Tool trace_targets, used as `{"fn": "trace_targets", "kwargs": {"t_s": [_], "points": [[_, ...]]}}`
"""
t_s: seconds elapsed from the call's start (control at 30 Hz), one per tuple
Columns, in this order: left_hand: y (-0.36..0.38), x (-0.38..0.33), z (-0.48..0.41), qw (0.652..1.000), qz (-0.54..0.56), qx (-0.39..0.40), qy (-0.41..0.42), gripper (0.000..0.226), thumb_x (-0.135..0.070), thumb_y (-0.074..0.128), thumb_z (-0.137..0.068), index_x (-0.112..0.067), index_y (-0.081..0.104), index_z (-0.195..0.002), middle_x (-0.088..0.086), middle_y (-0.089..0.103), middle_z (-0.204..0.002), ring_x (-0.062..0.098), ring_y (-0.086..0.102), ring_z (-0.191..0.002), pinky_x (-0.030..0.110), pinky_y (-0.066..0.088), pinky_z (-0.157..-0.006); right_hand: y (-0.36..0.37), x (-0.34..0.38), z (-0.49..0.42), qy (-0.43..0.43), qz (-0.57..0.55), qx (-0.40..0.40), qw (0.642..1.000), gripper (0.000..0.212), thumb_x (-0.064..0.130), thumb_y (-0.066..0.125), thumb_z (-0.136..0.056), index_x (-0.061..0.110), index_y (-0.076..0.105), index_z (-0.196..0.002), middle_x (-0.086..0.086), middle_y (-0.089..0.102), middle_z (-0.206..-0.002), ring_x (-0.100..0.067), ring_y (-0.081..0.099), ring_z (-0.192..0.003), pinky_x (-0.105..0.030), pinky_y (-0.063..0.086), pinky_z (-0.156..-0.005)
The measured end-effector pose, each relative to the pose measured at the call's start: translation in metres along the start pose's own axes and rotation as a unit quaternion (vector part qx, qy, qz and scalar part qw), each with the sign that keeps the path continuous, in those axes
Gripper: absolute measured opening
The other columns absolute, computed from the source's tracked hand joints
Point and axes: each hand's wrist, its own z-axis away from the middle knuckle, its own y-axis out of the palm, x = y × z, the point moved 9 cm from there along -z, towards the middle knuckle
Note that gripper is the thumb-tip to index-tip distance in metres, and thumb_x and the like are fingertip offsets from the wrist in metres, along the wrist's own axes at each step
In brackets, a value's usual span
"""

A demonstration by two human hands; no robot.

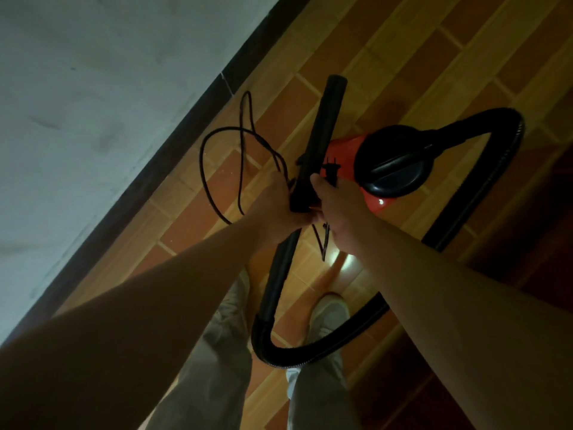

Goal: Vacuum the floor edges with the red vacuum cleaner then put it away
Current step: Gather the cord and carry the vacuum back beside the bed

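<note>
- Now the person is looking down at the floor (434, 57), which has orange and yellow tiles like bricks.
- The red vacuum cleaner (342, 150) sits on the floor in front of the person, a bit to the right. It has a round black top.
- A long black tube (322, 125) stands in front of the red body's left end. Its long way runs from near the feet up and away, and its open end points off toward the dark strip (179, 141) at the foot of the white wall (93, 88).
- The black hose (502, 114) comes out of the far side of the vacuum. It bends in a big loop round the right side and comes back by the feet to join the low end of the tube.
- The left hand (276, 206) has its grip curled on the tube from the left.
- The right hand (338, 212) has its grip curled on the tube from the right, just beside the left hand.
- The black cord (201, 162) hangs in loose loops to the left of the hands. It is too dark to tell which hand holds it.
- The plug (330, 170) pokes up just above the right hand.
- Two light shoes (330, 311) and pale trousers (210, 367) show below the arms.
</note>
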Motion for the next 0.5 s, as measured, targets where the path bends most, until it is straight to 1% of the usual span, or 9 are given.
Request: {"fn": "trace_targets", "kwargs": {"t_s": [0.1, 0.13, 0.2, 0.23, 0.3, 0.37, 0.4, 0.47, 0.5], "points": [[0.004, 0.006, -0.001, 0.999, -0.005, -0.028, -0.033, 0.054, -0.025, 0.078, -0.084, -0.015, 0.032, -0.11, -0.006, 0.046, -0.085, 0.005, 0.048, -0.071, 0.027, 0.034, -0.052, -0.019, -0.004, 0.002, -0.026, 0.062, -0.035, 0.997, 0.014, 0.036, 0.053, -0.102, 0.029, 0.061, -0.092, -0.02, 0.07, -0.109, -0.038, 0.068, -0.102, -0.058, 0.057, -0.088], [0.004, 0.008, 0.0, 0.998, 0.003, -0.035, -0.043, 0.051, -0.022, 0.075, -0.086, -0.015, 0.032, -0.112, -0.004, 0.047, -0.085, 0.007, 0.049, -0.069, 0.027, 0.035, -0.05, -0.03, -0.006, 0.003, -0.033, 0.077, -0.063, 0.995, 0.015, 0.046, 0.054, -0.095, 0.032, 0.059, -0.091, -0.02, 0.069, -0.111, -0.04, 0.067, -0.103, -0.061, 0.056, -0.089], [0.004, 0.009, 0.002, 0.998, 0.018, -0.042, -0.048, 0.047, -0.018, 0.071, -0.089, -0.015, 0.031, -0.113, -0.004, 0.049, -0.084, 0.008, 0.052, -0.066, 0.023, 0.037, -0.046, -0.058, -0.009, 0.0, -0.039, 0.095, -0.131, 0.986, 0.032, 0.06, 0.051, -0.079, 0.035, 0.06, -0.096, -0.017, 0.07, -0.112, -0.042, 0.067, -0.103, -0.06, 0.056, -0.088], [0.004, 0.008, 0.003, 0.998, 0.021, -0.041, -0.043, 0.045, -0.016, 0.069, -0.09, -0.014, 0.032, -0.114, -0.004, 0.049, -0.083, 0.008, 0.052, -0.064, 0.02, 0.037, -0.043, -0.072, -0.008, -0.001, -0.04, 0.098, -0.165, 0.981, 0.038, 0.058, 0.05, -0.08, 0.03, 0.062, -0.103, -0.017, 0.07, -0.111, -0.042, 0.068, -0.101, -0.059, 0.056, -0.086], [0.005, 0.004, 0.004, 0.999, 0.021, -0.041, -0.029, 0.042, -0.015, 0.067, -0.092, -0.011, 0.032, -0.114, -0.002, 0.049, -0.081, 0.009, 0.052, -0.061, 0.017, 0.036, -0.041, -0.102, -0.001, -0.002, -0.029, 0.102, -0.244, 0.964, 0.041, 0.045, 0.051, -0.094, 0.015, 0.062, -0.12, -0.015, 0.069, -0.11, -0.039, 0.069, -0.097, -0.056, 0.057, -0.084], [0.008, 0.0, 0.002, 0.999, 0.024, -0.037, -0.027, 0.042, -0.016, 0.066, -0.093, -0.013, 0.03, -0.113, -0.001, 0.049, -0.081, 0.011, 0.053, -0.061, 0.022, 0.039, -0.045, -0.119, 0.007, -0.009, -0.016, 0.057, -0.29, 0.955, 0.042, 0.037, 0.05, -0.102, 0.007, 0.056, -0.131, -0.014, 0.066, -0.112, -0.039, 0.068, -0.1, -0.054, 0.057, -0.087], [0.009, -0.002, 0.001, 0.999, 0.025, -0.034, -0.029, 0.041, -0.017, 0.066, -0.093, -0.015, 0.03, -0.113, 0.0, 0.049, -0.082, 0.012, 0.053, -0.062, 0.024, 0.039, -0.047, -0.123, 0.008, -0.013, 0.002, 0.039, -0.301, 0.953, 0.044, 0.036, 0.049, -0.104, 0.005, 0.053, -0.135, -0.015, 0.065, -0.119, -0.04, 0.066, -0.106, -0.052, 0.056, -0.091], [0.013, -0.009, -0.002, 0.999, 0.021, -0.031, -0.028, 0.04, -0.019, 0.067, -0.094, -0.015, 0.031, -0.112, -0.002, 0.048, -0.083, 0.012, 0.051, -0.066, 0.023, 0.036, -0.05, -0.121, 0.015, -0.025, 0.043, 0.118, -0.274, 0.953, 0.052, 0.029, 0.046, -0.106, 0.003, 0.035, -0.15, -0.018, 0.053, -0.141, -0.036, 0.055, -0.126, -0.042, 0.05, -0.102], [0.015, -0.013, -0.004, 0.999, 0.016, -0.028, -0.024, 0.039, -0.02, 0.067, -0.094, -0.014, 0.032, -0.111, -0.003, 0.047, -0.083, 0.01, 0.049, -0.066, 0.023, 0.034, -0.05, -0.116, 0.028, -0.019, 0.047, 0.228, -0.267, 0.935, 0.058, 0.024, 0.046, -0.107, 0.003, 0.022, -0.156, -0.017, 0.044, -0.15, -0.033, 0.048, -0.135, -0.036, 0.047, -0.103]]}}
